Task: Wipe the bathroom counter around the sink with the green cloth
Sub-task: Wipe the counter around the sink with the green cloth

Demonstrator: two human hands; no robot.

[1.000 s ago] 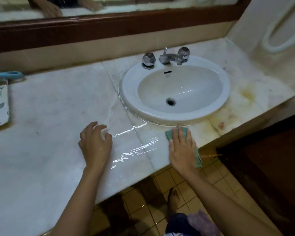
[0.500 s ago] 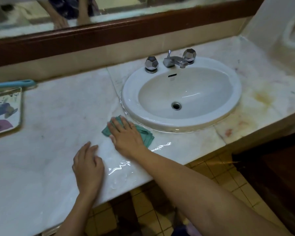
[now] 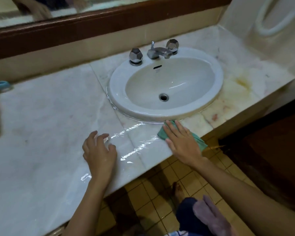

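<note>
**Q:** What lies nearest the viewer?
**A:** A yellow tiled floor (image 3: 152, 201) with 1 bare foot (image 3: 178, 191) on it, below the front edge of the marble counter (image 3: 49, 125).

**Q:** How do the 2 hands lie?
**A:** The left hand (image 3: 100, 153) rests on the counter near its front edge, to the front left of the sink (image 3: 119, 92). Its fingers are loosely curled, tips on the stone, and it holds nothing. The right hand (image 3: 182, 143) lies flat, palm down, with the fingers straight and slightly spread. It presses the green cloth (image 3: 198, 142) onto the counter without gripping it.

**Q:** Where exactly is the cloth?
**A:** On the narrow strip of counter between the front edge and the front rim of the sink. Its far corner reaches the rim and its near right corner reaches the counter edge. Much of it is hidden beneath the hand.

**Q:** What marks the surface between the hands?
**A:** Glinting wet streaks (image 3: 134, 132), running from the left fingertips towards the cloth.

**Q:** And farther back?
**A:** The oval white sink bowl, with its drain (image 3: 163, 97) near the centre. Behind the bowl stand 2 faceted chrome knobs (image 3: 136, 55), with the spout (image 3: 157, 52) between them. A yellow stain (image 3: 242, 81) marks the counter to the right of the sink. At the far left lies a blue handle (image 3: 0, 84), partly cut off. Above the backsplash runs the dark wooden frame (image 3: 109, 23) of a mirror.
</note>
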